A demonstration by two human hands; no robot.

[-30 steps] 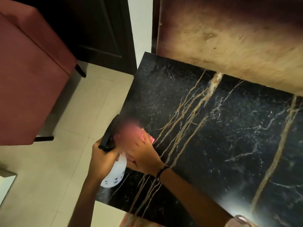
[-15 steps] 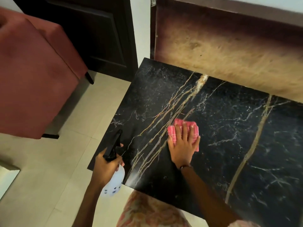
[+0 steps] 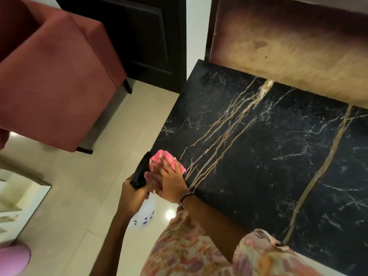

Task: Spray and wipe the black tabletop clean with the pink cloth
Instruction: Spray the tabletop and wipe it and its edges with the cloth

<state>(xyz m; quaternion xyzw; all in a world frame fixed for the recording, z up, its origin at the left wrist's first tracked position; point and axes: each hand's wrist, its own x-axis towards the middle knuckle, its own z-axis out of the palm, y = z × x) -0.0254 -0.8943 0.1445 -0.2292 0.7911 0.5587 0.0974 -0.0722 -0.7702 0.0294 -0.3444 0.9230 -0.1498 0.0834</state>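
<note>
Cloth: I see the pink cloth (image 3: pixel 166 166) at the worktop's near-left edge, under my right hand (image 3: pixel 171 181).
Worktop: black worktop (image 3: pixel 268 156), glossy marble look, gold and white veins.
Right fingers: spread flat, pressing the cloth.
Left fingers: left hand (image 3: pixel 133 198) curled round the spray bottle (image 3: pixel 144 212), white body, black head.
Room: pale floor tiles (image 3: pixel 83 196), red upholstered chair (image 3: pixel 53 76), dark door (image 3: pixel 139 36).

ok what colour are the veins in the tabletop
Gold-tan streaks with thin white veining on the black tabletop, clearest in the head view.
</note>
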